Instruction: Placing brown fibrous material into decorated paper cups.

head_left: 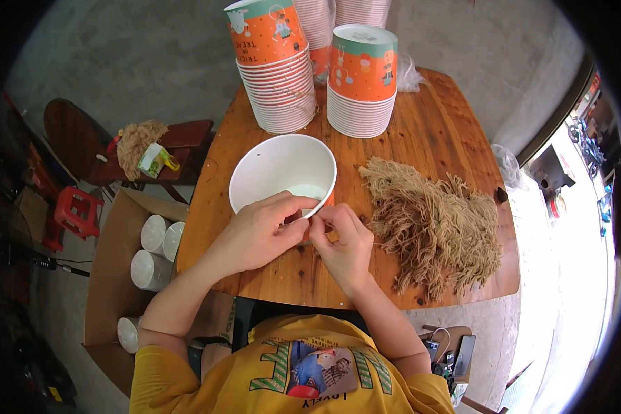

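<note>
A white-lined paper bucket [255, 178] with an orange outside stands tilted on the wooden table, its mouth toward me. One small dark hole shows in its far wall, near the rim. My left hand [268, 231] grips the near right rim, its fingers reaching over into the bucket. Against the outside of that same rim, my right hand [343, 243] is closed in a pinch. What lies between its fingertips is too small to make out. To the right of the bucket lies a thick bundle of tan twisted cords [438, 228], and neither hand touches it.
Upside-down nested paper buckets form tall stacks [277, 90] [360, 107] at the table's far side. Left of the wooden table [455, 124], a cardboard box [110, 276] holds several wrapped white stacks. A bench [186, 141] with more cord and a red stool [78, 212] stand beyond.
</note>
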